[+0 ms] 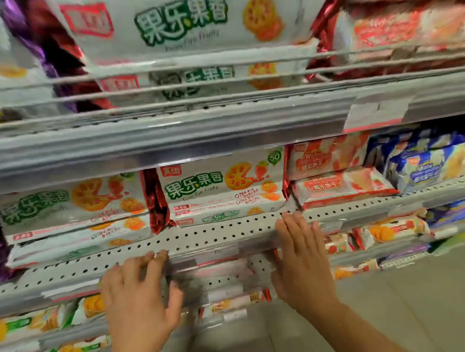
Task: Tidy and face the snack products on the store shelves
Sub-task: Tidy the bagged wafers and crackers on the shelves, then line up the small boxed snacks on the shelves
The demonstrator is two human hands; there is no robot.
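A stack of white biscuit packs with green lettering and orange fruit-biscuit pictures point(222, 188) lies flat on the grey perforated metal shelf point(207, 233), set back from its front edge, between a crinkled red foil bag point(156, 201) and red-and-white wafer packs point(341, 185). Both hands reach forward, palms down. The left hand point(136, 293) has loosely spread fingers point(156, 260) at the shelf lip, holding nothing. The right hand point(301, 256) has straight fingers point(294, 221) lying on the shelf, just short of the stack's lower right corner, not touching it.

left hand point(138, 298) open | right hand point(302, 264) open | both at perforated shelf point(215, 231) edge | biscuit packs point(221, 187) behind
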